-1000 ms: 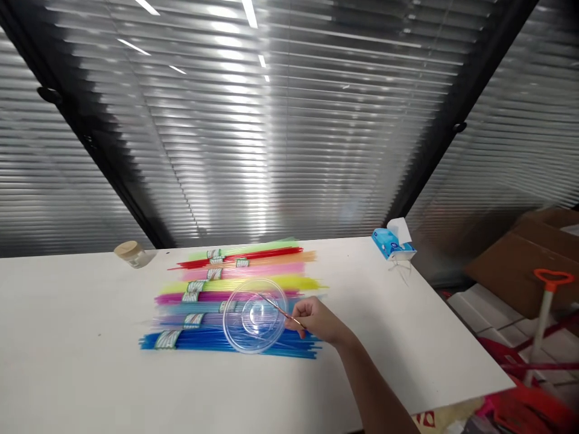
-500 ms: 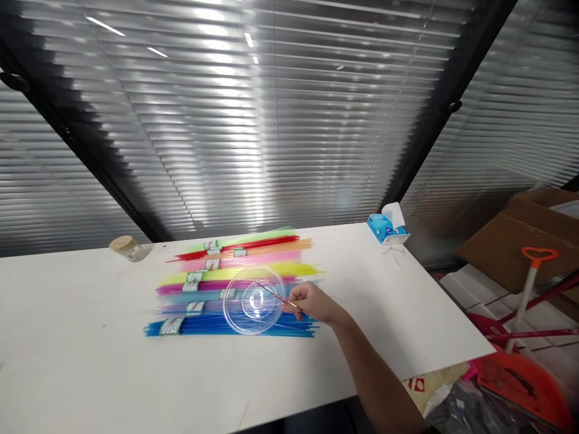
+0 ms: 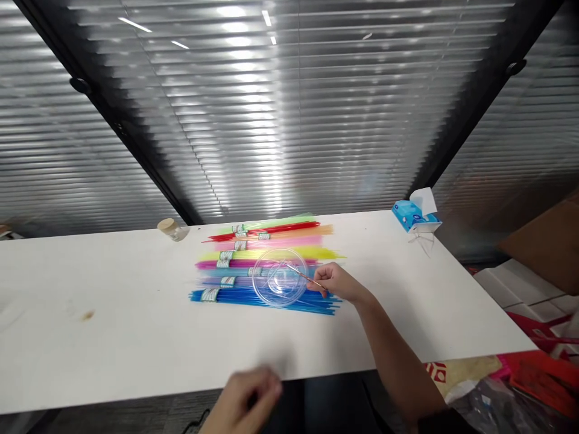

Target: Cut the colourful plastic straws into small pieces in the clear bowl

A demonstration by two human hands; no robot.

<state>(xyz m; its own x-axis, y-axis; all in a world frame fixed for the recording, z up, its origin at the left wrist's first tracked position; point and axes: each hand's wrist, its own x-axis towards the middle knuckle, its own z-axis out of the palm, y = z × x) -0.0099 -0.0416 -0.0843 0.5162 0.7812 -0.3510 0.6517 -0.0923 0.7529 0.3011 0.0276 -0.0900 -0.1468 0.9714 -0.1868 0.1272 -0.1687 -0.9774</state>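
So the right hand (image 3: 332,280) has its fingers clamped on a slim metal tool (image 3: 298,272), which is kinda coppery near the grip and way too thin at this size for me to say what it is exactly. The tool points away and to the left, its tip over a clear round bowl (image 3: 254,277); can't tell if it's touching the plastic or just above it. The bowl sits over the front half of a spread of colored sticks, so you can see them right through it. Nearest the person is the blue bundle (image 3: 239,296), then purple and light blue, then the magenta bundle (image 3: 242,263) and the yellow bundle (image 3: 329,254), with pink, orange, red and pale green toward the back. Most of them have a little printed paper band near the left end. The left hand (image 3: 251,395) is down by the front edge of the white table (image 3: 113,337), curled up and pretty blurry, so no clue whether its fingertips are together or apart. It's well clear of the bowl. Off to the back left there's a small jar (image 3: 172,229) with a tan lid, and a blue tissue pack (image 3: 409,214) sits at the back right.
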